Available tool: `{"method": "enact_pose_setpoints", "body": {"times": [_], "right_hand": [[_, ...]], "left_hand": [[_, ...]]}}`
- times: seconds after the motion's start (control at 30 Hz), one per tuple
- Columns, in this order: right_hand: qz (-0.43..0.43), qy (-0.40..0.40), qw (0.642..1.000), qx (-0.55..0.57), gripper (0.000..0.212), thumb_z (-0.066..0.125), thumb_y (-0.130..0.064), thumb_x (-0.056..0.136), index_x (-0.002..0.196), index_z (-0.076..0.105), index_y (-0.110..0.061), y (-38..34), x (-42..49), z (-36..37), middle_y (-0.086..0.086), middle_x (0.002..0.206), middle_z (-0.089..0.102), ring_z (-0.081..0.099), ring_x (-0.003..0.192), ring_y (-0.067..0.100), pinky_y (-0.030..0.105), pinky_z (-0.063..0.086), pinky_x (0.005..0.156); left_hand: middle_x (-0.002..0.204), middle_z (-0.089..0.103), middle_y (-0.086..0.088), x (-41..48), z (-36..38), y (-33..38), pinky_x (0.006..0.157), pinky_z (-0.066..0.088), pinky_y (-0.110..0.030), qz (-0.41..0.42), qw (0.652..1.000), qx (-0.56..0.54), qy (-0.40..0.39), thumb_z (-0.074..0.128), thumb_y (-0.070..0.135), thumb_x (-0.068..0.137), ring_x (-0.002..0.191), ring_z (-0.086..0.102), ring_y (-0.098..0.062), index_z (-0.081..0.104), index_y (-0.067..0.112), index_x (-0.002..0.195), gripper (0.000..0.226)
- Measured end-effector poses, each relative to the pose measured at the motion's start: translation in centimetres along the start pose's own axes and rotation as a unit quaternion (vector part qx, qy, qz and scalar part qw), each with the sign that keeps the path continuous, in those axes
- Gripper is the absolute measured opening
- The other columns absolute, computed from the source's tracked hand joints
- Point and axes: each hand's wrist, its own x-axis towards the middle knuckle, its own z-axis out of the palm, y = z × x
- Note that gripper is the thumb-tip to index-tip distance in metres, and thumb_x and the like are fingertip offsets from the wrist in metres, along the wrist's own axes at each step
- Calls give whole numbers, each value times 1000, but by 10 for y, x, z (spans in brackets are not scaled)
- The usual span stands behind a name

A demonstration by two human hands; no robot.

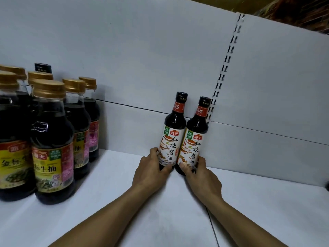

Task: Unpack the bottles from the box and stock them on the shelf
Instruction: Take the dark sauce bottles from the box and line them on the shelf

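Two dark soy sauce bottles with black caps and white-and-red labels stand upright side by side at the back of the white shelf (pixel 124 202), against its back panel. My left hand (pixel 151 168) grips the base of the left bottle (pixel 173 129). Around the base of the right bottle (pixel 195 134) my right hand (pixel 199 173) is curled. The two bottles touch each other. No box is in view.
Several larger dark bottles with gold caps (pixel 51 139) crowd the shelf's left side, one black-capped bottle (pixel 42 67) behind them. A slotted white upright (pixel 226 68) runs up the back panel just right of the two bottles. A seam (pixel 211 225) splits the shelf boards.
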Motion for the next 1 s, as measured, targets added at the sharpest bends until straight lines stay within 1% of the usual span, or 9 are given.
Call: {"method": "enact_pose_setpoints", "body": {"times": [0.07, 0.13, 0.23, 0.33, 0.4, 0.53, 0.77, 0.9, 1.0], "right_hand": [[-9, 11, 1000, -12, 64, 43, -73, 93, 132, 35, -24, 0, 0, 1, -2, 128, 70, 66, 115, 29, 37, 47, 78], [-21, 14, 1000, -15, 62, 47, -72, 92, 129, 34, -24, 0, 0, 1, -2, 124, 71, 67, 112, 29, 39, 51, 79], [-26, 14, 1000, -7, 62, 49, -70, 92, 131, 36, -24, 0, -1, 0, -4, 127, 70, 67, 113, 29, 39, 53, 83], [-23, 11, 1000, 0, 57, 49, -63, 95, 133, 37, -23, 1, -2, -1, -4, 131, 69, 65, 117, 29, 39, 52, 85], [-26, 9, 1000, 7, 54, 50, -60, 96, 133, 38, -23, 3, -2, -1, -4, 131, 68, 65, 117, 28, 39, 52, 85], [-27, 13, 999, 25, 54, 52, -62, 94, 130, 40, -24, 4, -2, -1, -6, 131, 69, 65, 117, 27, 39, 52, 85], [-18, 16, 999, 46, 54, 56, -65, 92, 127, 42, -27, 7, 0, 0, -6, 125, 71, 67, 114, 25, 39, 54, 87], [-14, 14, 998, 53, 56, 57, -66, 91, 129, 42, -27, 7, 1, 0, -7, 125, 70, 67, 114, 24, 38, 54, 86], [3, 1, 997, 76, 59, 60, -67, 88, 130, 43, -28, 8, 1, -2, -9, 126, 69, 66, 116, 22, 36, 52, 87]], "left_hand": [[137, 62, 2, 1, 2, -2, 94, 51, -39, -9, 1000, -2, 4, 65, 49, 92, 126, 55, -23, 36, 28, 140, 60], [133, 63, -1, 2, 4, -4, 92, 52, -39, -14, 1000, -1, 0, 62, 52, 92, 124, 56, -24, 37, 31, 137, 56], [129, 64, 0, 2, 5, -5, 92, 52, -42, -12, 1000, 3, -1, 60, 52, 93, 122, 57, -23, 38, 34, 134, 50], [133, 63, 4, 2, 5, -5, 94, 52, -44, -4, 1000, 10, 9, 61, 50, 93, 123, 56, -22, 40, 32, 135, 50], [135, 62, 4, 2, 5, -4, 94, 51, -43, -1, 1000, 17, 14, 60, 48, 94, 124, 56, -22, 41, 31, 137, 50], [134, 64, 5, 2, 4, -4, 92, 51, -40, 1, 1000, 22, 13, 59, 46, 96, 123, 57, -23, 40, 30, 141, 51], [132, 65, 6, -1, 2, -2, 89, 52, -37, 3, 1000, 21, 9, 61, 46, 94, 119, 59, -21, 40, 31, 142, 54], [134, 64, 6, -2, -1, 0, 92, 53, -39, 0, 1000, 17, -5, 60, 46, 94, 120, 59, -21, 38, 30, 144, 56], [135, 62, 6, -5, -1, 2, 94, 53, -44, -1, 1000, 15, -9, 60, 47, 92, 120, 58, -21, 37, 31, 141, 57]]}}
